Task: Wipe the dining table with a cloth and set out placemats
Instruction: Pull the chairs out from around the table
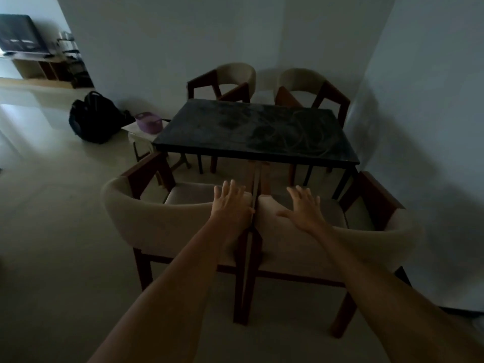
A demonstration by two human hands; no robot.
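The dining table (256, 129) has a dark, smeared top and stands ahead of me in a dim room. Nothing lies on it; I see no cloth and no placemats. Two cream-backed chairs stand side by side at its near edge. My left hand (230, 203) is stretched out with straight fingers over the right end of the left chair's backrest (146, 218). My right hand (305, 208) is spread the same way over the left end of the right chair's backrest (366, 239). Both hands hold nothing.
Two more chairs (235, 79) (311, 86) stand at the table's far side against the wall. A small stool with a purple box (148, 123) sits at the table's left end. A black backpack (91, 116) lies on the pale floor beyond it. A TV unit (28, 66) is far left.
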